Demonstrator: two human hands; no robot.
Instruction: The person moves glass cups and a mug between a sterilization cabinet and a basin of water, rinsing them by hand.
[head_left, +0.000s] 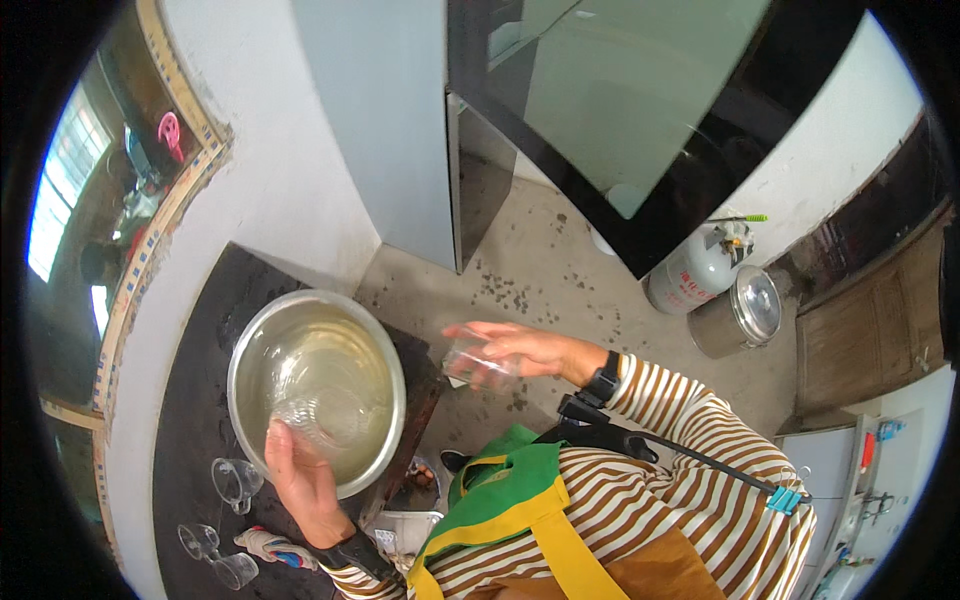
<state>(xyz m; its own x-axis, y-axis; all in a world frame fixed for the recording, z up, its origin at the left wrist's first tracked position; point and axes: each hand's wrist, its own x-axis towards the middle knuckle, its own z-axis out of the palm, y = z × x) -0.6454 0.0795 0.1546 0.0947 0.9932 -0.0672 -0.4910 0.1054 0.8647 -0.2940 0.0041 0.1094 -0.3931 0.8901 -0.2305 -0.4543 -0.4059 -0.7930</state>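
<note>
A wide steel basin [385, 440] with water in it stands on a dark table [200, 400] at my left. My left hand [305, 485] reaches over its near rim, fingers closed on what looks like a clear glass [305, 418]; its outline blends with the water. To the right of the basin, my right hand [530, 348] holds a clear drinking glass [480, 365] in the air, tipped sideways. On the table beside the basin are a clear glass mug [235, 485] with a handle and smaller clear glasses [236, 570]. A work glove [275, 548] lies near them.
A tall cabinet with a dark-framed glass door [610, 110] rises ahead. A white gas cylinder [690, 275] and a lidded metal pot [745, 310] stand on the floor at right. Near my waist is a whitish container [405, 530]. Wet spots mark the concrete floor [530, 260].
</note>
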